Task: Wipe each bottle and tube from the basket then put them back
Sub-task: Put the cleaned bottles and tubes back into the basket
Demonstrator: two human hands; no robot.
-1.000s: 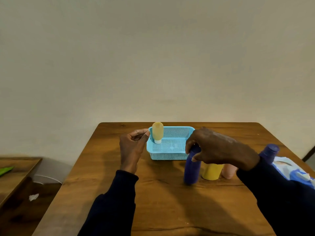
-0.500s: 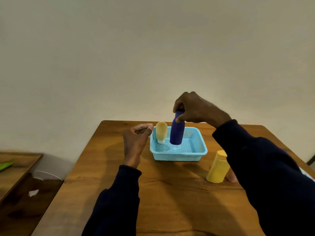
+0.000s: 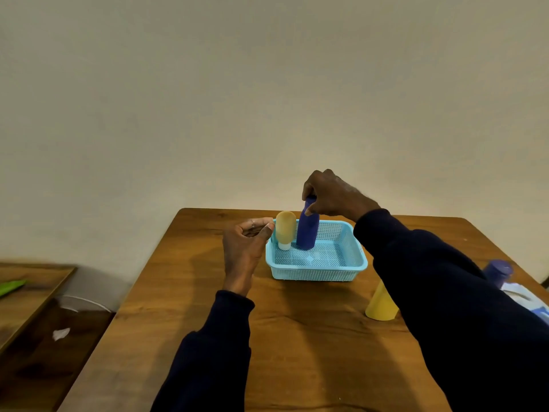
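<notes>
Return step: right hand point(image 3: 332, 194) pinches dark blue bottle point(image 3: 308, 233) top, base inside basket point(image 3: 318, 273). Next: release it upright.

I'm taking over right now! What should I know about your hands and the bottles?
Right hand: grip round the top of the dark blue plastic bottle, slightly tilted inside the light blue plastic mesh basket.
Left hand: fingers curled beside the basket's left rim; unclear if it holds anything.
Done: the orange plastic tube stands on its white cap in the basket's far left corner.
Left: release the blue bottle; the yellow plastic bottle and a second dark blue bottle stand on the wooden table, outside the basket.
</notes>
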